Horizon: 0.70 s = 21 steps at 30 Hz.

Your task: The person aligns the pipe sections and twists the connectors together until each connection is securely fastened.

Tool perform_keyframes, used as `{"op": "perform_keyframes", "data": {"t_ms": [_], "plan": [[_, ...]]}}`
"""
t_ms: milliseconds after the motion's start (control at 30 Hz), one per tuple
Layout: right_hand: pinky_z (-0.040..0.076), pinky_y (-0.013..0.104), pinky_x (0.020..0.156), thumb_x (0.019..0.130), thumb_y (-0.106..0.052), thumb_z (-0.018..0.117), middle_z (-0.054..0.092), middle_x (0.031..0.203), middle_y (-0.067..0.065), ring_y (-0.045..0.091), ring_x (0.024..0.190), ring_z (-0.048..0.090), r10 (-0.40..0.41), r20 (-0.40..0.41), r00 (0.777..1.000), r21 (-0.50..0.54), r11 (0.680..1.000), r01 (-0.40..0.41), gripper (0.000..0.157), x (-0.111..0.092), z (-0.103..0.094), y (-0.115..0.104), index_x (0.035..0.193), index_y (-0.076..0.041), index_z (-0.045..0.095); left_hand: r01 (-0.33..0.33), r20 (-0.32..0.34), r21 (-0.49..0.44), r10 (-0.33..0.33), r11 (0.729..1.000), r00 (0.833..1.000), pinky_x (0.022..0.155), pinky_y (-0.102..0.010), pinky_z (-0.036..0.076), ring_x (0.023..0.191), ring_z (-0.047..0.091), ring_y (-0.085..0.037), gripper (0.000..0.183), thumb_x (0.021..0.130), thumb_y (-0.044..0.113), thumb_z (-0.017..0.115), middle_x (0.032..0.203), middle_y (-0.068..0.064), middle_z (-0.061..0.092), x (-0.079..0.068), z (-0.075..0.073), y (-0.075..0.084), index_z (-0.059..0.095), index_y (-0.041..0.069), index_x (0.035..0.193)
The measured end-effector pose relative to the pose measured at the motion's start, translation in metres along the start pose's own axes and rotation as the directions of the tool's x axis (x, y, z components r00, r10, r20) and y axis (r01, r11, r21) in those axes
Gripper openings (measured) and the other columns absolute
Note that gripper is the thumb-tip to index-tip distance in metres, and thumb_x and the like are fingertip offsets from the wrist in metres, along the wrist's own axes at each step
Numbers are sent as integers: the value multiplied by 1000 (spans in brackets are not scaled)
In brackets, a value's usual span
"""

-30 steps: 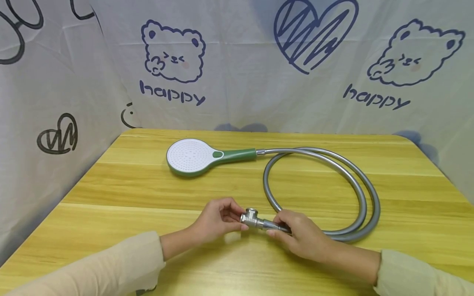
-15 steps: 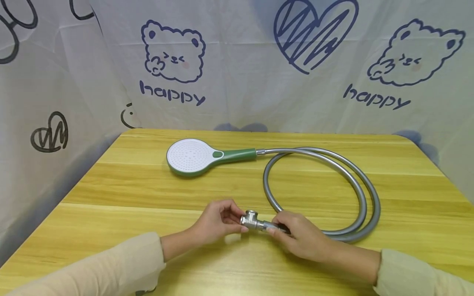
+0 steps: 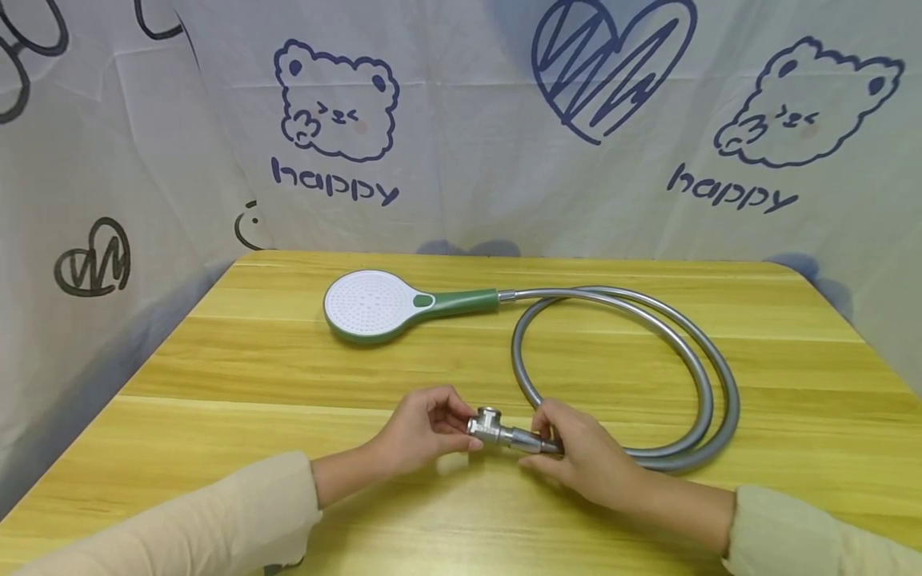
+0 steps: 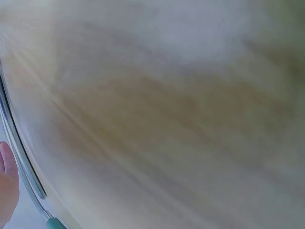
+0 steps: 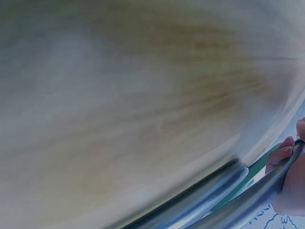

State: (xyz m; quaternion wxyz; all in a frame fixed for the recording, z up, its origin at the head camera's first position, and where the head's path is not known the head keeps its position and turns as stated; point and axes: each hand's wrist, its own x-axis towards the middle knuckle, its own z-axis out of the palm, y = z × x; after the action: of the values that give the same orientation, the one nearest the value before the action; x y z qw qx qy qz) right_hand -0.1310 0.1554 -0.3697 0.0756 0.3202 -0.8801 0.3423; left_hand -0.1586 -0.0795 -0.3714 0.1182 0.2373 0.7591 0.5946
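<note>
In the head view my left hand (image 3: 425, 432) pinches a silver metal tee fitting (image 3: 487, 427) between thumb and fingertips, one outlet facing up. The conical end nut (image 3: 524, 440) of a grey shower hose (image 3: 720, 384) meets the fitting's right side. Around the hose end just behind this nut, my right hand (image 3: 587, 456) has its fingers curled, with the thumb along the near side. Farther back lies a green and white shower head (image 3: 370, 304), spray face up, joined to the hose's other end. The right wrist view catches fingertips (image 5: 285, 148) beside the hose.
The hose lies in a loop on the wood-grain table (image 3: 252, 360), right of the shower head. Behind the table hangs a white cloth (image 3: 468, 160) with drawn bears and hearts; it also covers the left side.
My right hand's fingers have slid back off the end nut and loosened a little, so more of the nut shows. The left hand keeps the tee fitting nearly still.
</note>
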Motion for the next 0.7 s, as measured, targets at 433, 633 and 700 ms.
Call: {"op": "perform_keyframes", "data": {"t_ms": [433,633,700], "plan": [[40,15,50,77,-15,75,56,70,-8,-3,60,41,-23,-14,1000,-4,1000,23,22,0,2,1,84,-12,54,-6,3,19,6,1000,1000,71,-21,55,73,60,-8,24,72,-8,72,92,-24,62,-1,-1,1,57,-12,91],[38,15,49,80,-17,73,53,70,-9,-4,60,40,-52,-12,999,-18,998,52,19,0,1,2,85,-12,55,-13,8,18,13,1000,1000,71,-21,55,72,60,-6,24,72,-8,72,92,-25,62,0,-2,0,57,-12,91],[37,14,48,81,-18,71,52,70,-9,-4,59,38,-59,-11,998,-20,998,59,17,0,1,2,84,-12,56,-12,9,17,12,1000,1000,71,-21,55,72,60,-6,24,72,-8,72,92,-25,62,0,-2,0,57,-12,91]]}}
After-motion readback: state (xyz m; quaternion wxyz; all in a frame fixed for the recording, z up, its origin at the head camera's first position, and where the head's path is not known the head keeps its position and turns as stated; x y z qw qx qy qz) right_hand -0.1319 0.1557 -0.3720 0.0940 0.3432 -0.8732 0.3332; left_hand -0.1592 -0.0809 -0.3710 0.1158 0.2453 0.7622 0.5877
